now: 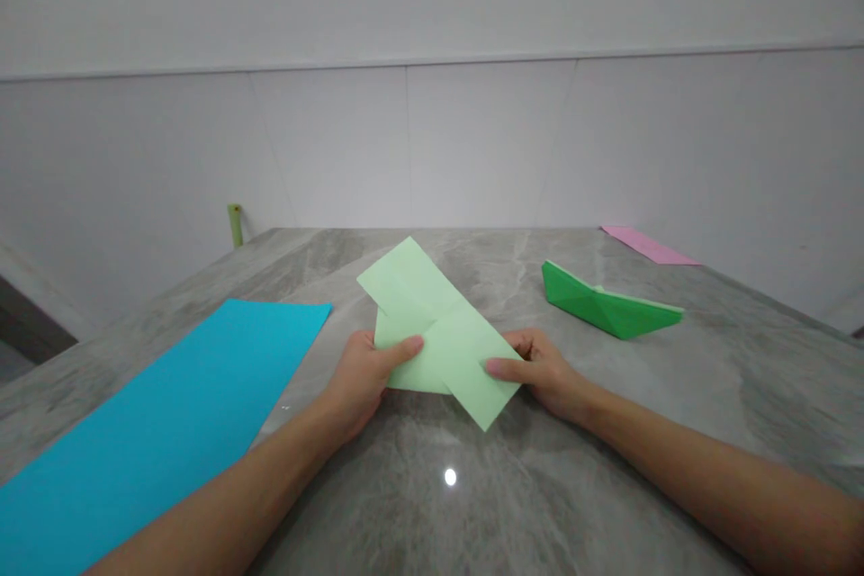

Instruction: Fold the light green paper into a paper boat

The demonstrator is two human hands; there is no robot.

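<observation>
A folded sheet of light green paper (438, 324) is held between my two hands above the tabletop. It shows a long rectangular flap running diagonally across a triangular part. My left hand (374, 369) pinches its left side, the thumb lying on top and the fingers hidden behind. My right hand (540, 369) grips the lower right end the same way, thumb on the face of the flap. To the right of the hands rests a folded green paper boat (607, 301), apart from them.
A large blue sheet of paper (182, 405) lies on the left of the grey marble-patterned table (445, 522), beside my left forearm. Pink paper (648, 246) lies at the far right edge. Behind the table is a white wall (432, 144). A light green object (235, 225) stands past the back left edge.
</observation>
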